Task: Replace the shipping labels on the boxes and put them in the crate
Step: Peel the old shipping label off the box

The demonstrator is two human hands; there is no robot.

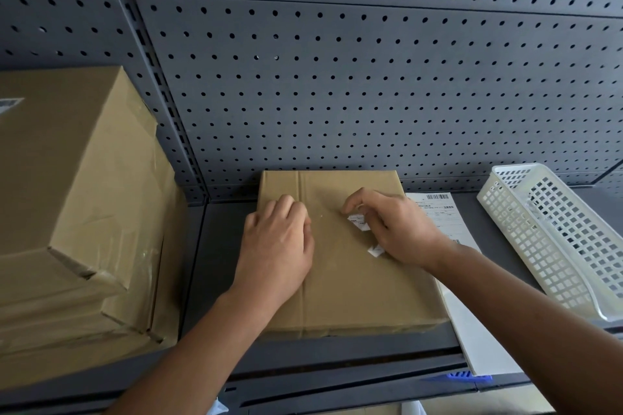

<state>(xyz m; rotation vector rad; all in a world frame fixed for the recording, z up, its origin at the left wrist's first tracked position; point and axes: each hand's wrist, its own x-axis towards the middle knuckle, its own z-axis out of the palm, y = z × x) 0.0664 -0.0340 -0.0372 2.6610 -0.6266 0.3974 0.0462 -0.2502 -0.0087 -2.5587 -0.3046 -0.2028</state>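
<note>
Right hand (397, 229) with crumpled label scrap (358, 222) — mid-box (354, 286), off edges

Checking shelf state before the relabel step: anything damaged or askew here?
Yes. The stacked cardboard boxes at left look battered: creased sides, a crushed, torn corner and loose tape. The white mesh basket at right sits tilted. On the flat box, only torn label scraps remain by the right hand.

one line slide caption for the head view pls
Left hand steadies a flat cardboard box on the shelf while the right hand holds crumpled label scraps.
</note>
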